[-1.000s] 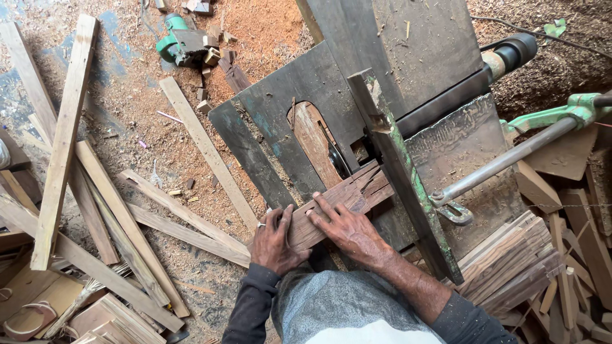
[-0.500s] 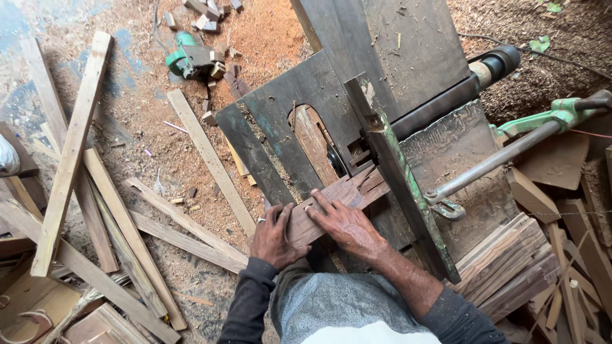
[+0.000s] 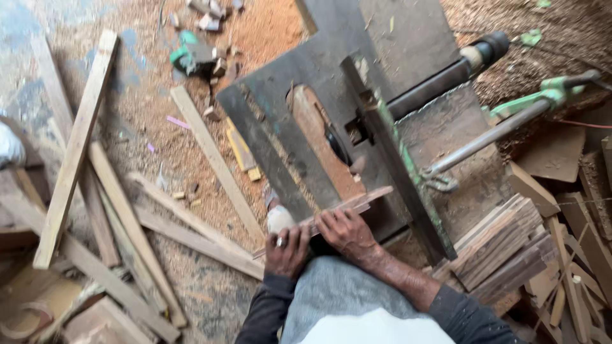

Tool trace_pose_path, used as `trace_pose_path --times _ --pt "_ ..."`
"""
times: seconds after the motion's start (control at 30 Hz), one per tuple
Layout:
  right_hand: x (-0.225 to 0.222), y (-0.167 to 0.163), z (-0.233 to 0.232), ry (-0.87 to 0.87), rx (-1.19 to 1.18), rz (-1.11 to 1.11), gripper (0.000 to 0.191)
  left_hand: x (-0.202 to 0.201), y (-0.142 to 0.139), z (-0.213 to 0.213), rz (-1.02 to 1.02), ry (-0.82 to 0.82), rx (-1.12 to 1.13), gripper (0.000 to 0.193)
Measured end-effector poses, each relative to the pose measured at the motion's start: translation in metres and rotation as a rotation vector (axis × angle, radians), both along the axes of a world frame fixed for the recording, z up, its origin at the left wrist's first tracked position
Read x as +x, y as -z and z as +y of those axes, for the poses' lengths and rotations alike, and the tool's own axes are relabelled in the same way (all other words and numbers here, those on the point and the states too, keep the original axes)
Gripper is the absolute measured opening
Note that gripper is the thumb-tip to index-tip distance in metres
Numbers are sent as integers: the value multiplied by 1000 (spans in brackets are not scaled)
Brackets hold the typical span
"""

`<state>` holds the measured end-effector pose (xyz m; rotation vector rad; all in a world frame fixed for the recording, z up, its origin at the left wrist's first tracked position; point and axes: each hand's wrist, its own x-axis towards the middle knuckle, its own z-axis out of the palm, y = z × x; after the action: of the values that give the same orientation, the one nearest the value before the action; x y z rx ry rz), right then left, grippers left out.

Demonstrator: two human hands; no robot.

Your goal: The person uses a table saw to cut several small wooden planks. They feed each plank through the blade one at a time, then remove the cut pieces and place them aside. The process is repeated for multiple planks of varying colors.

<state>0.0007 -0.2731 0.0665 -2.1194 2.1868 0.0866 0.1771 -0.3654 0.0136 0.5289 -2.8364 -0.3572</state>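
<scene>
Where the two hands meet, a thin wooden strip [image 3: 331, 213] lies slantwise across the near edge of the dark metal saw bench [image 3: 268, 121], its far end pointing up and right toward the green-edged fence bar [image 3: 398, 159]. Right hand [image 3: 347, 234]: palm down on the strip near its middle, fingers pressed flat along it, holding it against the bench. Left hand [image 3: 287, 250]: at the strip's near end, just beside the right hand, fingers curled over the wood; a ring shows on one finger. Both grips closed onto the same strip.

Just beyond the strip, the long oval blade slot [image 3: 319, 140] in the bench top, sawdust-coloured inside; blade itself blurred, hard to make out.

Right of the fence: a grey metal rod [image 3: 484, 137] running up to a green handle [image 3: 548, 89], and a dark round shaft [image 3: 446, 67] above it.

Lower right, beside the bench: a stack of cut wooden pieces [image 3: 497, 242], more offcuts scattered past it.

Left: long wooden slats [image 3: 76, 146] lying crossed on a floor covered in sawdust [image 3: 255, 32]. A small green tool [image 3: 191, 56] sits among scraps at top centre.
</scene>
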Motion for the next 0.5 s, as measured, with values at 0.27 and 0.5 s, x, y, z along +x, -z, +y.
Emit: trace_pose_path --times 0.27,0.5 --pt "11 -12 7 -161 -100 3 29 2 -24 -7 -303 -14 287 83" --pt "14 -6 17 -119 -162 30 35 -2 -25 -20 -644 -162 660 120"
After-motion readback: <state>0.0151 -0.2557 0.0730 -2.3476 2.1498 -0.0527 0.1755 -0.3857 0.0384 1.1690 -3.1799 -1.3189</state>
